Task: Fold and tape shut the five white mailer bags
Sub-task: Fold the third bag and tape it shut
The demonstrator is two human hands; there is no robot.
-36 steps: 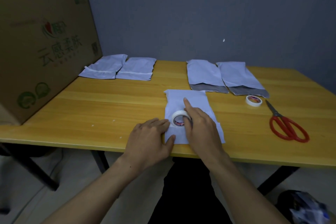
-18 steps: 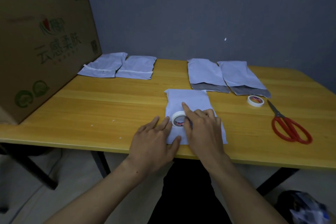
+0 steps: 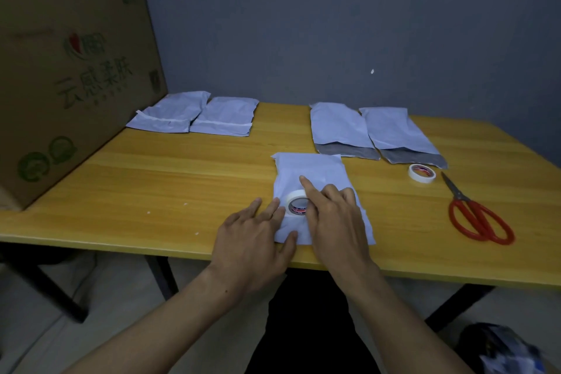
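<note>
Yellow wooden table (image 3: pixel 151 191). Cardboard box (image 3: pixel 69 76) at its left end. Back left: folded mailer bag (image 3: pixel 173 115) and second folded bag (image 3: pixel 226 115), touching. Back right: unfolded mailer bag (image 3: pixel 337 126) and second unfolded bag (image 3: pixel 394 130). Fifth bag (image 3: pixel 312 167) near the front edge. Right: tape roll (image 3: pixel 422 173) near red-handled scissors (image 3: pixel 476 215).

There is a single view, worn on the person's head and facing forward and down over the bench (image 3: pixel 182 185) from its near edge. The left hand (image 3: pixel 252 240) and right hand (image 3: pixel 337 222) lie close to the lens, just below the middle of the picture. Beyond the hands the wide angle takes in the bench's far edge and the wall (image 3: pixel 334 24), and to their left a cardboard box (image 3: pixel 69 70).
</note>
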